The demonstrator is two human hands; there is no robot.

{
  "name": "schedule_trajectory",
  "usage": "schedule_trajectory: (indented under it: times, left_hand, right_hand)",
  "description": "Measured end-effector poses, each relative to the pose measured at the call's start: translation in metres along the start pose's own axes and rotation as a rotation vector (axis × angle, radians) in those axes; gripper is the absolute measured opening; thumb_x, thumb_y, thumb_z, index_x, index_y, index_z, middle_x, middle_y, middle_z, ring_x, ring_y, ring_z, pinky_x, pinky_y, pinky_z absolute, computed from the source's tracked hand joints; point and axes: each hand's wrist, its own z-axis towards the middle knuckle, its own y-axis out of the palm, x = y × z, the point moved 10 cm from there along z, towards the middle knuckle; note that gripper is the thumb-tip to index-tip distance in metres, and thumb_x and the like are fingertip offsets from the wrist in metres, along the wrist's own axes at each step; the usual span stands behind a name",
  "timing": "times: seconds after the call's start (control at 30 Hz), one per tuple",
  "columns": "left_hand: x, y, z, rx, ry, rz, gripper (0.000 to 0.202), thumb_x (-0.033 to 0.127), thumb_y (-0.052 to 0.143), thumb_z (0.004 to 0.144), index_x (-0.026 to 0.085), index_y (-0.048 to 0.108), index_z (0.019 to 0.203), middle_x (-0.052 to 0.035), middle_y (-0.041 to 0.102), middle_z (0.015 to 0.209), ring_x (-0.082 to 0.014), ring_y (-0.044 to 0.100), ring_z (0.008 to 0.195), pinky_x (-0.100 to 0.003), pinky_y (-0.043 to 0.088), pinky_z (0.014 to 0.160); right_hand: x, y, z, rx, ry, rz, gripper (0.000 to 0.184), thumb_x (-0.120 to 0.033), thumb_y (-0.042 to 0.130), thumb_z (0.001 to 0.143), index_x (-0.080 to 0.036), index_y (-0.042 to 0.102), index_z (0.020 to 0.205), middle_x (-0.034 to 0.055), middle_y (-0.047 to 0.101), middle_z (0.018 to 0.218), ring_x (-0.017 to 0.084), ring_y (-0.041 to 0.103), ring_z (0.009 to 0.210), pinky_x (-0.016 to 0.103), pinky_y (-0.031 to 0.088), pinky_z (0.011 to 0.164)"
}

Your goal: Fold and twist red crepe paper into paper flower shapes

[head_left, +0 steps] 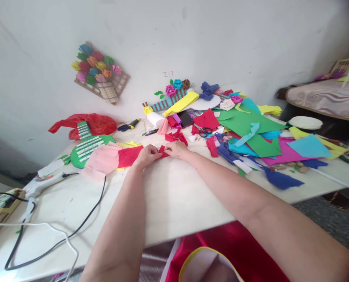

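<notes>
Both my hands meet near the middle of the table over a small strip of red crepe paper. My left hand pinches its left end, and my right hand pinches the other end, fingers pressed together. Just left of my left hand lies a larger red crepe paper piece, next to pale pink crepe paper. The pink sheet partly covers a green guitar-shaped cutout with white strips. Red paper scraps lie just beyond my right hand.
Black-handled scissors and a heap of coloured paper spread over the right side. A white glue gun with a looping black cable sits at left. Pliers and a red plastic bag are near the wall.
</notes>
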Motion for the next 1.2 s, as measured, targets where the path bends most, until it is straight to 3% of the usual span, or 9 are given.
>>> schedule_trajectory:
  times: [0.2, 0.3, 0.43, 0.6, 0.83, 1.03, 1.2]
  left_hand:
    - [0.003, 0.002, 0.002, -0.01, 0.056, 0.017, 0.025, 0.037, 0.066, 0.056, 0.017, 0.05, 0.053, -0.0013, 0.058, 0.079, -0.0127, 0.054, 0.068, -0.025, 0.042, 0.064]
    - [0.003, 0.002, 0.001, -0.021, 0.029, 0.085, 0.024, 0.038, 0.066, 0.056, 0.018, 0.057, 0.064, -0.0018, 0.059, 0.08, -0.0138, 0.053, 0.069, -0.026, 0.042, 0.065]
    - [0.003, -0.004, 0.001, 0.024, -0.022, 0.288, 0.037, 0.048, 0.067, 0.055, 0.02, 0.063, 0.08, -0.0045, 0.06, 0.083, -0.0213, 0.052, 0.086, -0.029, 0.041, 0.073]
    - [0.001, -0.006, 0.004, 0.018, -0.04, 0.443, 0.041, 0.056, 0.066, 0.054, 0.023, 0.066, 0.077, -0.0087, 0.061, 0.089, -0.0308, 0.046, 0.101, -0.035, 0.037, 0.081]
    - [0.002, -0.008, 0.004, 0.05, -0.014, 0.471, 0.04, 0.057, 0.071, 0.047, 0.021, 0.06, 0.062, -0.0085, 0.062, 0.074, -0.0322, 0.049, 0.093, -0.036, 0.035, 0.079]
    - [0.005, -0.014, -0.002, 0.051, -0.14, 0.454, 0.039, 0.053, 0.072, 0.045, 0.021, 0.054, 0.055, -0.0067, 0.056, 0.056, -0.0301, 0.054, 0.08, -0.034, 0.034, 0.075]
    - [0.004, -0.007, -0.005, 0.001, -0.157, 0.349, 0.032, 0.048, 0.07, 0.051, 0.021, 0.052, 0.056, -0.0023, 0.054, 0.055, -0.0225, 0.053, 0.067, -0.029, 0.034, 0.063]
  right_hand:
    - [0.0, 0.002, 0.001, 0.002, -0.008, -0.017, 0.023, -0.035, 0.048, 0.08, -0.023, 0.066, 0.087, 0.0023, 0.068, 0.088, 0.017, 0.058, 0.08, 0.027, 0.036, 0.064]
    - [-0.002, 0.002, 0.0, -0.007, -0.006, -0.038, 0.021, -0.033, 0.049, 0.08, -0.023, 0.065, 0.086, 0.0022, 0.067, 0.087, 0.018, 0.058, 0.08, 0.028, 0.037, 0.066]
    - [-0.006, -0.004, -0.002, 0.002, -0.002, -0.091, 0.019, -0.035, 0.053, 0.078, -0.021, 0.063, 0.087, 0.0042, 0.063, 0.095, 0.019, 0.057, 0.085, 0.03, 0.039, 0.071]
    - [-0.006, -0.009, -0.004, 0.037, 0.006, -0.104, 0.028, -0.039, 0.057, 0.077, -0.021, 0.059, 0.098, 0.0085, 0.054, 0.11, 0.023, 0.05, 0.102, 0.035, 0.04, 0.08]
    - [-0.001, -0.002, -0.002, 0.028, -0.008, -0.127, 0.035, -0.043, 0.055, 0.078, -0.02, 0.059, 0.105, 0.0105, 0.052, 0.116, 0.025, 0.042, 0.109, 0.038, 0.039, 0.086]
    - [0.004, -0.001, -0.001, 0.013, 0.033, -0.082, 0.032, -0.044, 0.056, 0.077, -0.02, 0.063, 0.096, 0.0092, 0.058, 0.106, 0.024, 0.045, 0.105, 0.037, 0.037, 0.089]
    - [0.006, 0.0, 0.001, 0.054, 0.041, -0.007, 0.027, -0.042, 0.059, 0.074, -0.019, 0.065, 0.087, 0.0071, 0.061, 0.095, 0.023, 0.051, 0.098, 0.036, 0.039, 0.085]
